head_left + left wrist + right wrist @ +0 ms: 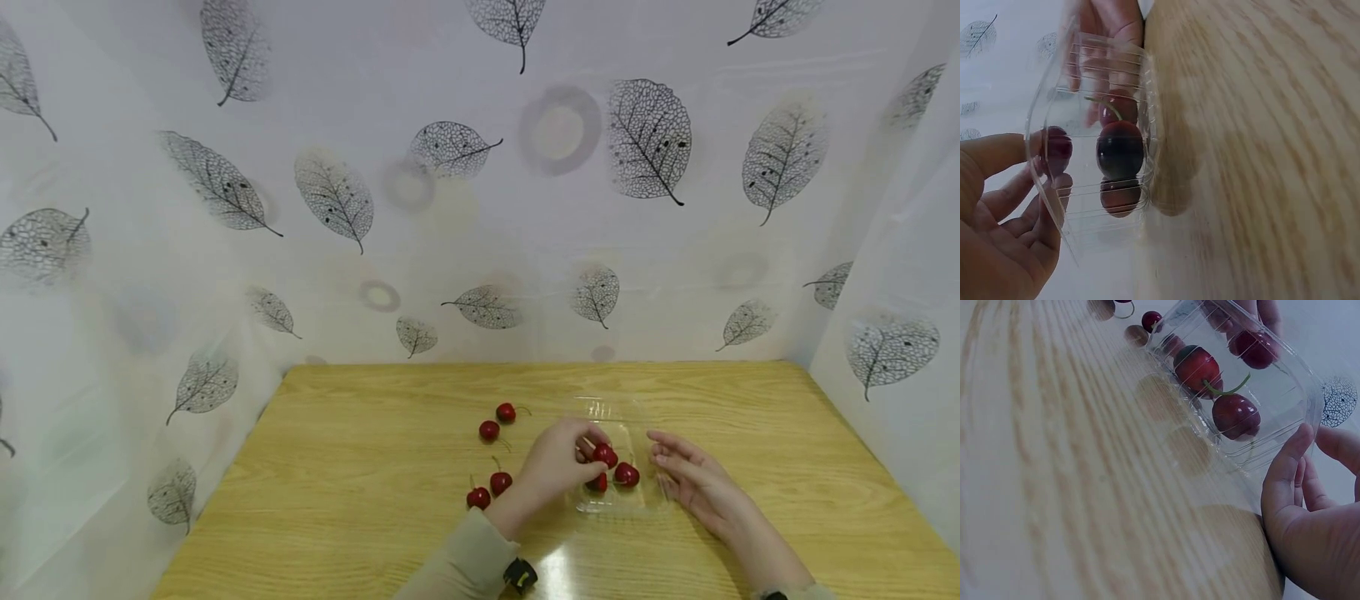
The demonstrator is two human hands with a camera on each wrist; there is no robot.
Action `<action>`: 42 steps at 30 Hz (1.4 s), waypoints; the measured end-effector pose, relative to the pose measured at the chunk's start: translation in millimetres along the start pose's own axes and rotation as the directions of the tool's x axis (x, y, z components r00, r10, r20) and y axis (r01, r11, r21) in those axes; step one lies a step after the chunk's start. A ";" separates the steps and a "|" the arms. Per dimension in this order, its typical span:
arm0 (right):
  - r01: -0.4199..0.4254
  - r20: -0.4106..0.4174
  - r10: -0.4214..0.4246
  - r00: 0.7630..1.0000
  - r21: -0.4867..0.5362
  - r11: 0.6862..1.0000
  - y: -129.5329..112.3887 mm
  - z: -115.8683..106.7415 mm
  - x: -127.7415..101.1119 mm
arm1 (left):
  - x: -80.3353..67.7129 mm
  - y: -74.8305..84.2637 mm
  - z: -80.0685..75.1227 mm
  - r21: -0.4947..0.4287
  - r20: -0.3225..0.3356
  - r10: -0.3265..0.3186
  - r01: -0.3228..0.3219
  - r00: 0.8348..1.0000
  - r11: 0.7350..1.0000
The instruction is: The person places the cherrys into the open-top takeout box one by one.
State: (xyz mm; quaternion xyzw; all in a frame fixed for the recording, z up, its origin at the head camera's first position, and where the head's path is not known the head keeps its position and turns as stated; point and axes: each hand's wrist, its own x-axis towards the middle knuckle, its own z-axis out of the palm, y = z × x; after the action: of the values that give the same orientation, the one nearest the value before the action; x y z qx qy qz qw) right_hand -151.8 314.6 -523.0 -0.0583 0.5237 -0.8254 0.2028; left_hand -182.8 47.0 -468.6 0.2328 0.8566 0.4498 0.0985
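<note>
Pale sheeting [555, 250] printed with leaf skeletons walls in a wood-grain table [352, 467], which spreads in front of both hands. Between the hands stands a clear plastic container [600, 410]; its edges are hard to trace, but its longer side appears to run away from the person. Of the two, the left hand [558, 458] is nearer to the container's middle: it reaches in over the near-left side, thumb and fingers pinching a held cherry [604, 455]. Seen from the left wrist, that fruit sits at about the height of the rim, above the container's floor, so height is the relation that matters most. Just below and to the right of the left fingertips lie two cherries [627, 475] inside, one with a green stem beside it. On the opposite side, the right hand [705, 487] is at the container's right wall, its fingers loosely spread and holding no fruit; the fingertips seem to touch the plastic near a corner, though how firmly cannot be told. Outside the container, to the left of the left hand, are four loose cherries [489, 430]: two beyond that hand, two close beside its wrist.
</note>
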 end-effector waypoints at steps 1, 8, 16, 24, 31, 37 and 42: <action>-0.001 0.001 0.001 1.000 0.001 1.000 0.0 -0.1 -0.1 | -0.3 0.6 0.6 0.024 0.003 0.005 -0.005 1.000 1.000; 0.012 0.025 -0.012 1.000 0.001 1.000 1.8 -2.3 -1.2 | -1.1 4.8 5.1 0.167 0.019 0.027 -0.030 0.999 0.985; 0.007 0.019 -0.007 1.000 0.005 1.000 2.3 -3.5 -0.7 | -2.0 7.8 7.8 0.333 0.023 0.075 -0.078 0.997 0.940; 0.011 0.014 -0.011 1.000 0.011 1.000 2.9 -3.6 0.2 | -0.2 6.1 10.6 0.404 0.027 0.083 -0.087 0.996 0.911; 0.009 0.020 -0.009 1.000 0.012 1.000 2.5 -3.9 0.5 | 0.6 6.4 12.2 0.459 0.043 0.079 -0.090 0.996 0.884; 0.017 0.032 -0.018 0.999 0.021 1.000 2.4 -4.0 0.6 | 0.7 6.2 11.8 0.476 0.046 0.088 -0.099 0.995 0.874; 0.028 0.033 -0.028 0.999 0.024 0.999 2.4 -3.5 0.7 | 0.2 5.7 11.6 0.461 0.040 0.090 -0.098 0.995 0.882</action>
State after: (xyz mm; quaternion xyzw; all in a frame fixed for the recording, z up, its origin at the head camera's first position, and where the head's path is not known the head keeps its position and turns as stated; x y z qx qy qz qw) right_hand -152.9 316.4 -526.8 -0.0770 0.5098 -0.8330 0.2006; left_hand -176.8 58.3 -470.7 0.2948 0.9258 0.2353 0.0259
